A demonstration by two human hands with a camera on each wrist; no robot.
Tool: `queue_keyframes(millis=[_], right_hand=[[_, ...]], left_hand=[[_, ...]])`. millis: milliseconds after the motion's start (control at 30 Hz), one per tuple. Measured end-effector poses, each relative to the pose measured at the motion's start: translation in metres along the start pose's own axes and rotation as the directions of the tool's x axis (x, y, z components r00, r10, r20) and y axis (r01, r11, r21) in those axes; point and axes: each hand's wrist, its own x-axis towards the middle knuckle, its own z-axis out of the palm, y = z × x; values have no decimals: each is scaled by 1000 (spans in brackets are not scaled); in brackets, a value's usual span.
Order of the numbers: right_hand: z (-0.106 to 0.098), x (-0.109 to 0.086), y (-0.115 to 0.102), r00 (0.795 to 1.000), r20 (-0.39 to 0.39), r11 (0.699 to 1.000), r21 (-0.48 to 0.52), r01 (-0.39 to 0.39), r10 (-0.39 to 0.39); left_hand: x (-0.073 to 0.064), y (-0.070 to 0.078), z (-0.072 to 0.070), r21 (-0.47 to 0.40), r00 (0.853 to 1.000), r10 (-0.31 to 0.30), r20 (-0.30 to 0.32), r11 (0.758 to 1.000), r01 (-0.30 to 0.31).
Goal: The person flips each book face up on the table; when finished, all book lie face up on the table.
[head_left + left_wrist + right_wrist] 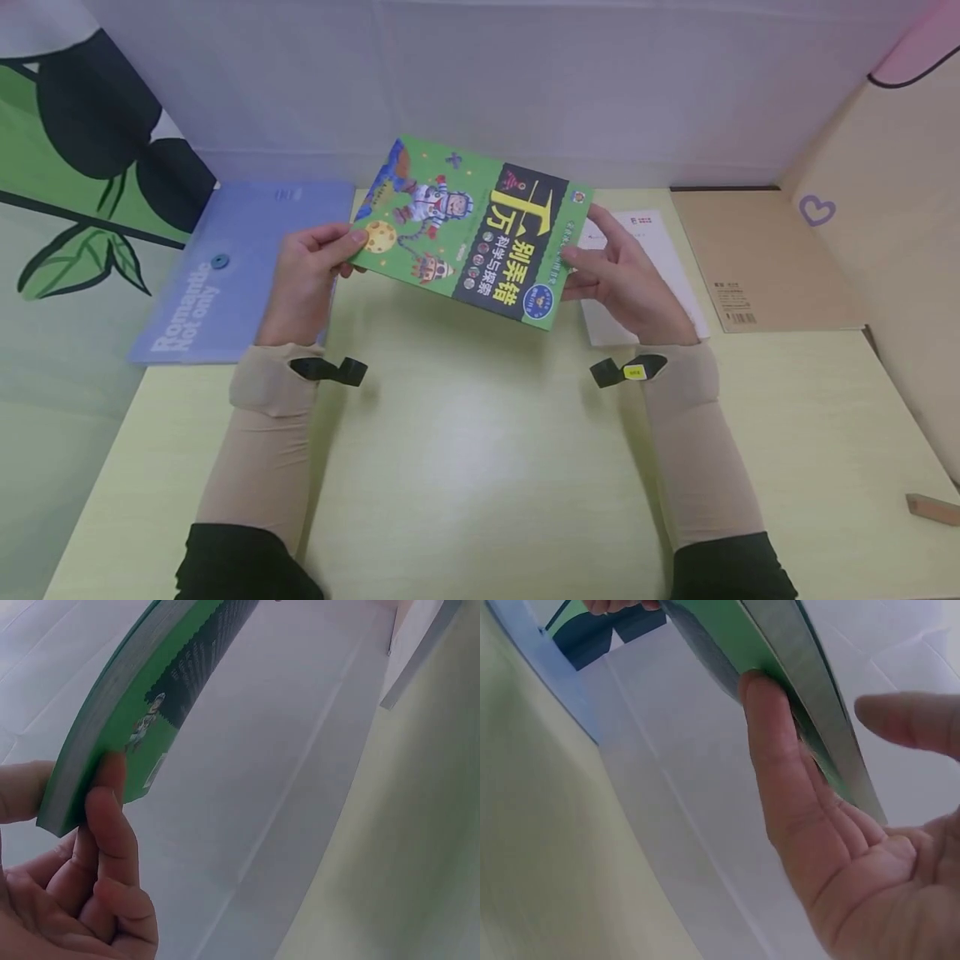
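left grip (303, 275) pinches the green book (442, 237) over the bench (480, 467), upper middle of the head frame. right grip (626, 279) looks loose tbh, fingers touching its back, thumb just off the cover.

Free room between forearms (258, 467), below book (472, 242)

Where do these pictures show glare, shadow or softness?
Head view: glare on the flat, pale yellowish tabletop, faint shadow beneath the rectangular green-and-black paper book, darker streaks beside both beige fabric sleeves; left wrist view: the book's small white lettering too soft to read; right wrist view: a shaded patch on the tabletop.
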Motion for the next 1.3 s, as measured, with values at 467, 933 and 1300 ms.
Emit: queue_keyframes(millis=[467,933,1300], right_hand=[[13,3,8,984,64,969,-198,-148,163],[0,3,3,999,-8,966,-254,-45,44],[-9,0,-1,999,-40,941,-339,-21,8]], left_hand=[[0,0,1,-21,993,49,-104,998,-52],[-2,-3,1,-67,996,89,30,994,-87],[0,0,-7,-29,996,66,59,998,-64]])
